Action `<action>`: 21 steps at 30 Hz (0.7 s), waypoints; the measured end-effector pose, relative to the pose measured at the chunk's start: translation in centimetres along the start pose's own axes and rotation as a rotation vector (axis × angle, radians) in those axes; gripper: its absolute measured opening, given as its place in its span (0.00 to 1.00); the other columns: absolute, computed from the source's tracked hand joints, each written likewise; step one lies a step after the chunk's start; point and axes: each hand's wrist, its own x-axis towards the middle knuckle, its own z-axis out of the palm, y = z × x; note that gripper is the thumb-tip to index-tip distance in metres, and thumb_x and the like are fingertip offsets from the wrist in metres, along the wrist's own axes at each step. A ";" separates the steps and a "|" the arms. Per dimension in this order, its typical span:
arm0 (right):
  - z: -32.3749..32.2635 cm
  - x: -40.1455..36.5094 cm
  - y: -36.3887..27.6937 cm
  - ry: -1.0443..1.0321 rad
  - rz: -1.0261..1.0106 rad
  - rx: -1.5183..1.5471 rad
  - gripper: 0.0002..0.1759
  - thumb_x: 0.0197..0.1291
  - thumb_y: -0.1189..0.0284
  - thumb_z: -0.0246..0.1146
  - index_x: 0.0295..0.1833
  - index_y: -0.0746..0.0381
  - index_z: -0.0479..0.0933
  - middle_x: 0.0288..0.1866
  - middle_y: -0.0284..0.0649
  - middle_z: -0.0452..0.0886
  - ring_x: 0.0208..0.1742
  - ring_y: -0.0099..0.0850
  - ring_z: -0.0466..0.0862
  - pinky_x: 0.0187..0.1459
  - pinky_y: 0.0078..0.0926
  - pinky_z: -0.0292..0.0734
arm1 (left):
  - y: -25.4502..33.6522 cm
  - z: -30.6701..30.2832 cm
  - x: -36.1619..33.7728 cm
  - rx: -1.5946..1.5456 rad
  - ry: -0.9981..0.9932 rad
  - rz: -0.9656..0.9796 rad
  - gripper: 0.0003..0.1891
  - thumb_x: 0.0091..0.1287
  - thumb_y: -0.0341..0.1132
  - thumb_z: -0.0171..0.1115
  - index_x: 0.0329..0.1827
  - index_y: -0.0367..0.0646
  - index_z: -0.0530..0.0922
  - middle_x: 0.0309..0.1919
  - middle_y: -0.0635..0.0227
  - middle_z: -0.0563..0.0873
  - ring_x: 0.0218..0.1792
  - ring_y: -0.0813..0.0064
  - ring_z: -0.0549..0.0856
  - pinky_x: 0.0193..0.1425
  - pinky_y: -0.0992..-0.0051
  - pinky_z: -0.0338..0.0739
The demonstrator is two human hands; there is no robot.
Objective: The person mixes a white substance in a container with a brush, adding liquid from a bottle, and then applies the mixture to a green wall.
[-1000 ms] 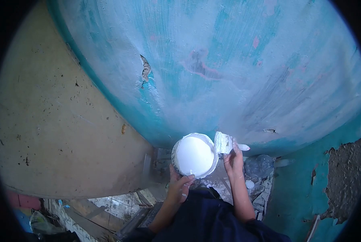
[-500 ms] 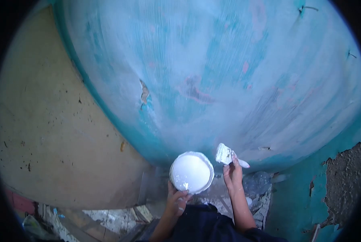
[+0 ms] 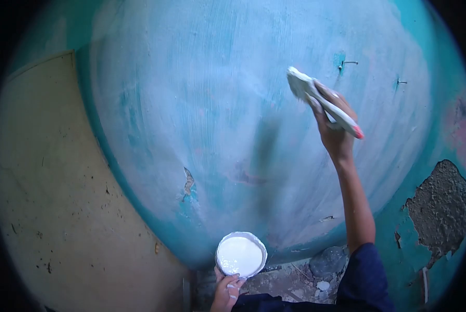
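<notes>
While the right hand (image 3: pixel 334 132) is raised high against the turquoise wall (image 3: pixel 201 104), its grip is clenched around the handle of a flat paintbrush (image 3: pixel 342 122), a white-coated handle that ends in a reddish tip pointing down and to the right. Its bristle head, thick with white paint, points up and to the left and lies against the wall's surface or just off it; contact cannot be told. Here the wall is rough plaster, covered in a thin, streaky whitish wash through which the turquoise shows in patches. Two thin metal nails (image 3: pixel 347 63) stick out of the wall just to the right of the brush head. Lower down, at the bottom of the view, the left hand (image 3: pixel 226 294) has its grip closed on the underside of a round paint tub (image 3: pixel 227 244), whose rim is crusted white and which is filled nearly to the top with smooth white paint; its fingers are smeared with the same white. Above the tub, a small chipped hole (image 3: pixel 188 182) breaks the plaster. At the right edge a large patch of bare, grainy grey render (image 3: pixel 441 203) is exposed where the coating has flaked off. A dull beige wall (image 3: pixel 50 182), speckled with dark marks, adjoins on the left. Grey stones and rubble (image 3: pixel 329 262) lie on the floor beside the dark blue sleeve (image 3: pixel 365 275).
</notes>
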 end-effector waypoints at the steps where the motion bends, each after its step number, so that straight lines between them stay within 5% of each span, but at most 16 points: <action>1: 0.7 1.6 0.0 -0.047 -0.153 -0.133 0.17 0.59 0.79 0.67 0.55 0.65 0.81 0.47 0.43 0.85 0.48 0.33 0.85 0.51 0.30 0.79 | 0.5 0.1 -0.1 0.002 -0.019 0.002 0.36 0.56 0.22 0.55 0.70 0.55 0.58 0.66 0.58 0.67 0.68 0.52 0.71 0.66 0.46 0.70; 3: 1.3 2.5 0.2 -0.158 -0.339 -0.360 0.20 0.57 0.78 0.67 0.57 0.57 0.83 0.50 0.41 0.85 0.47 0.35 0.85 0.47 0.28 0.79 | 1.6 0.2 -0.6 0.011 0.022 -0.044 0.37 0.56 0.22 0.55 0.71 0.55 0.57 0.68 0.58 0.67 0.69 0.51 0.70 0.67 0.45 0.69; 4: 1.8 1.9 0.3 -0.211 -0.392 -0.430 0.19 0.56 0.77 0.65 0.56 0.57 0.83 0.47 0.41 0.85 0.45 0.35 0.85 0.46 0.30 0.79 | 1.6 -0.1 -0.6 -0.061 0.205 -0.139 0.37 0.59 0.22 0.58 0.74 0.47 0.59 0.63 0.54 0.74 0.60 0.55 0.79 0.61 0.54 0.80; 7: 3.4 -3.5 -0.2 -0.240 -0.538 -0.595 0.19 0.56 0.75 0.60 0.55 0.56 0.82 0.44 0.36 0.85 0.43 0.33 0.84 0.44 0.30 0.78 | 2.6 -1.3 -1.1 -0.071 0.209 -0.155 0.39 0.58 0.21 0.58 0.75 0.48 0.56 0.64 0.55 0.72 0.59 0.55 0.79 0.59 0.56 0.81; 15: 2.5 -9.3 -0.5 -0.512 -0.201 -0.470 0.15 0.54 0.72 0.67 0.49 0.54 0.84 0.41 0.38 0.85 0.40 0.37 0.84 0.41 0.32 0.79 | 4.2 -4.2 -1.5 -0.080 0.214 -0.242 0.37 0.58 0.21 0.59 0.73 0.45 0.61 0.58 0.55 0.78 0.53 0.56 0.83 0.57 0.56 0.82; 21: 2.9 4.4 -1.3 -0.144 -0.222 -0.484 0.13 0.57 0.71 0.66 0.48 0.54 0.85 0.42 0.38 0.86 0.42 0.39 0.85 0.40 0.33 0.80 | 4.7 -4.0 -2.7 -0.099 0.084 -0.087 0.35 0.58 0.21 0.59 0.71 0.43 0.63 0.57 0.55 0.79 0.55 0.56 0.82 0.59 0.55 0.81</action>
